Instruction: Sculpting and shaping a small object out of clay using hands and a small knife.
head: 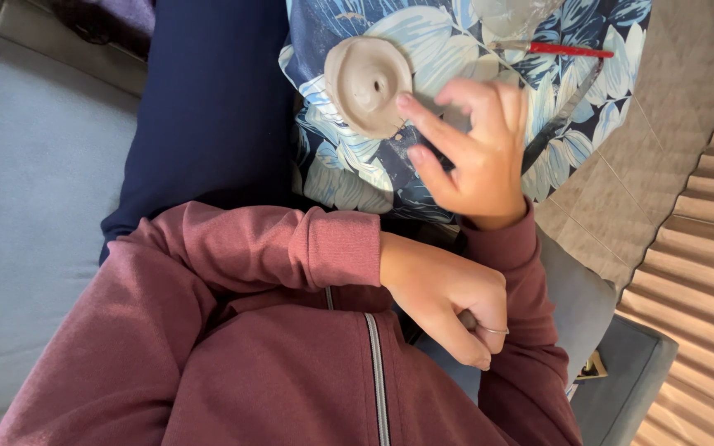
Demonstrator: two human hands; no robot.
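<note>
Right hand [474, 153] is spread open, fingertips just beside the grey clay disc [368, 85] lying on the leaf-print cloth [349, 182]; left hand [444, 297] is closed around a small clay lump [466, 319] — recommended: light, even fingertip pressure at the rim.

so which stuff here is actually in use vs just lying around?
In use:
- clay disc, right hand fingertips at its edge
- small clay lump gripped in left hand
- floral cloth under the disc

Lying about:
- red-handled tool on the cloth, untouched
- dark strip-like tool beside the right hand
- clear container at the top edge, only partly visible
</note>
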